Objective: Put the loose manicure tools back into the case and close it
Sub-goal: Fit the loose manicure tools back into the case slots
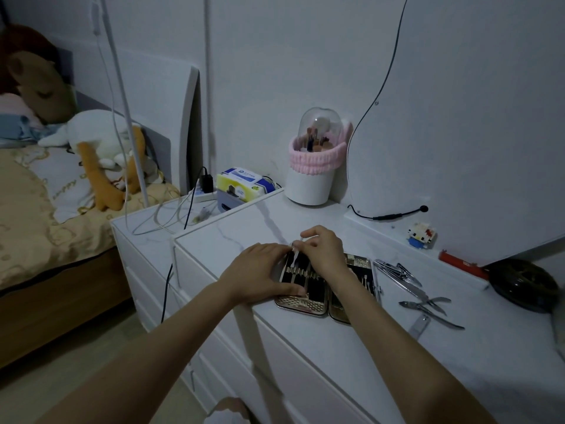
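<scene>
White marble-look table [275, 221] carries an open case [318, 293] lying flat near its front edge, both halves spread side by side, with thin metal tools slotted in the left half. Left hand [260, 272] rests flat on that half, fingers nearly straight, pressing it down. Right hand [324, 250], at the case's 12 o'clock edge, pinches a slim metal tool [296, 255] between curled fingertips, its grip closed on the stem above the slots. At 3 o'clock from the case lie loose clippers [400, 272] and nippers [431, 307], apart from it on the table.
</scene>
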